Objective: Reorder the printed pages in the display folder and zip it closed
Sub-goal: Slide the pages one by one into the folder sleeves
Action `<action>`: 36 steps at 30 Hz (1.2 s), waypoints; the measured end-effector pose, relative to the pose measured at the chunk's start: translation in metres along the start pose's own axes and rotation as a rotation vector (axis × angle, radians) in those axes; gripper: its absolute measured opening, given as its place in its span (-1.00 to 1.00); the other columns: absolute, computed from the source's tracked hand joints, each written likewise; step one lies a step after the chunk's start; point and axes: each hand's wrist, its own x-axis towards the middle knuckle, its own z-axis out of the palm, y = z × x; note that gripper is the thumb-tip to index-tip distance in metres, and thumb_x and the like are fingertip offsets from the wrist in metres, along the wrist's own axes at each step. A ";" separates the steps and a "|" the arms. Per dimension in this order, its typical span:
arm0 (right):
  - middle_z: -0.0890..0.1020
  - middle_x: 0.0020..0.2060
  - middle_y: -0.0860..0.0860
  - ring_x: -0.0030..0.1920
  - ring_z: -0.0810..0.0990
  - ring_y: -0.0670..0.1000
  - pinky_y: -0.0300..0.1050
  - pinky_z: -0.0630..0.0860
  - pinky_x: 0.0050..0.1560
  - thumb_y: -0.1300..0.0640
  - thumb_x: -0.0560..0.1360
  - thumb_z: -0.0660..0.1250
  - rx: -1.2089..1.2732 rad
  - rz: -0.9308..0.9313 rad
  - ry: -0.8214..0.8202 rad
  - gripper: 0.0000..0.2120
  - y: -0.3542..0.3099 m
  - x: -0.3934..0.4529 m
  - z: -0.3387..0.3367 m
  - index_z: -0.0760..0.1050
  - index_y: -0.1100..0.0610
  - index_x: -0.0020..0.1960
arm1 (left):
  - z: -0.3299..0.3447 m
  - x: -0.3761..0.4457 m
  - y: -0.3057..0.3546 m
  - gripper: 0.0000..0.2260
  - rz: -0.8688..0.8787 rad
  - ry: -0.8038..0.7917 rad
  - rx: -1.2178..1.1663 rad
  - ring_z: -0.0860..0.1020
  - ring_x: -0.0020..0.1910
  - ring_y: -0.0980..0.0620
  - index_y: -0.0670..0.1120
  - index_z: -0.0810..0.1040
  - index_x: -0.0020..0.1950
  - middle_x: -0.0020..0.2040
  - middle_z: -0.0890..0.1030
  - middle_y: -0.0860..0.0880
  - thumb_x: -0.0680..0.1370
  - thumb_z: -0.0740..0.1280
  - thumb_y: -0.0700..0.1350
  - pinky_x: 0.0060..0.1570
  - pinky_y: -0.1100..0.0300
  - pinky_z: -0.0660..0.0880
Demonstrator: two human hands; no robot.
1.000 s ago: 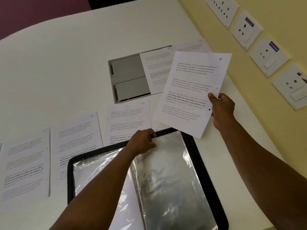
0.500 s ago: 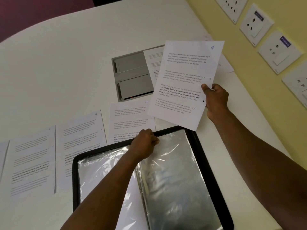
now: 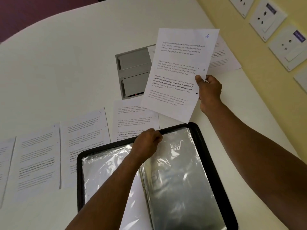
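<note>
An open black display folder (image 3: 211,163) with clear plastic sleeves (image 3: 174,171) lies on the white table near me. My left hand (image 3: 147,143) pinches the top edge of the right-hand sleeve at the folder's spine. In the air above the folder's top right corner, my right hand (image 3: 209,92) holds the printed page marked 4 (image 3: 179,72) by its right edge, thumb on its face. Several other printed pages (image 3: 86,138) lie in a row on the table to the left, one partly under the folder.
A grey recessed cable box (image 3: 132,72) sits in the table behind the held page, with more printed pages (image 3: 222,55) to its right. Wall sockets (image 3: 267,15) line the yellow wall on the right. The table edge curves at the far left.
My right hand has brought page 4 nearer and slightly left, toward the folder's top edge. My left hand keeps its pinch on the sleeve's top edge.
</note>
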 end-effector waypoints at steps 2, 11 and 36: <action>0.68 -0.12 0.03 -0.18 0.63 0.00 -0.05 0.59 -0.18 0.13 0.53 0.38 0.007 0.003 -0.002 -0.91 0.002 0.000 0.001 0.55 0.02 -0.15 | 0.000 0.000 0.001 -0.88 -0.036 -0.036 -0.001 0.60 -0.16 0.06 -0.02 0.57 0.04 -0.11 0.66 0.05 0.60 0.25 -0.14 -0.12 0.07 0.56; 0.67 -0.09 -0.03 -0.14 0.64 -0.04 -0.06 0.63 -0.13 0.17 0.56 0.34 0.103 0.047 -0.001 -0.91 0.013 0.003 0.009 0.56 0.00 -0.07 | 0.004 0.004 0.005 -0.84 -0.054 -0.120 0.086 0.52 -0.17 -0.07 0.00 0.40 0.15 -0.06 0.51 -0.11 0.64 0.10 -0.02 -0.15 0.03 0.53; 0.66 0.06 0.10 0.07 0.65 0.12 0.16 0.58 0.12 0.22 0.53 0.37 -0.050 0.283 -0.420 -0.84 0.073 0.003 0.019 0.56 0.09 0.10 | 0.003 -0.002 -0.005 -0.83 -0.073 -0.016 -0.095 0.57 -0.24 0.04 0.01 0.46 0.17 -0.24 0.59 0.08 0.58 0.28 -0.07 -0.20 0.10 0.53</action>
